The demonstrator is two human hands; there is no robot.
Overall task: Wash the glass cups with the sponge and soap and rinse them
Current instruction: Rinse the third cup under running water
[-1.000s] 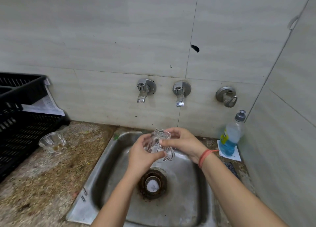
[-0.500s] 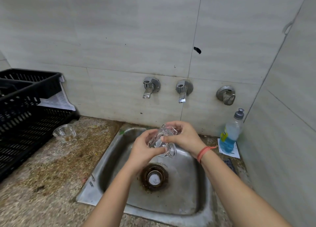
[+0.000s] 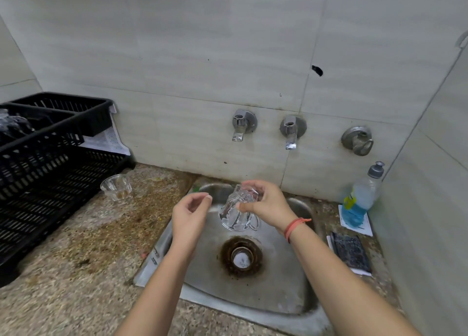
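Steel sink [image 3: 255, 308] is lying nearest to me, its front rim running below both forearms. Its drain [image 3: 241, 257] is sitting in the middle of the basin, ringed with brown staining.

Above the basin, the right hand [image 3: 266, 204] is gripping a glass cup [image 3: 239, 214], with the fingers over the base and the thumb pressing the side wall. The cup is hanging mouth-down and tilted, held clear of the steel below it. An orange band [image 3: 295, 225] is circling that wrist.

The left hand [image 3: 188, 214] is hovering just beside the cup and not touching it. Its fingers are loosely curled, the thumb is lying near the forefinger, and it is holding nothing. I am recording the two hands as apart.

On the speckled stone counter [image 3: 83, 259] left of the sink, a second glass cup [image 3: 117, 189] is standing upright, near the black crates [image 3: 38, 171] stacked at the left edge.

Right of the sink, a dark pad [image 3: 350, 252] is lying flat on white paper; I cannot tell what it is. Beyond it a bottle [image 3: 359, 199] of blue liquid with a grey cap is standing upright in the corner.

Farthest back, two taps [image 3: 241, 128] and a valve [image 3: 357, 140] are projecting from the pale tiled wall [image 3: 202, 44]. No water is showing at the spouts.
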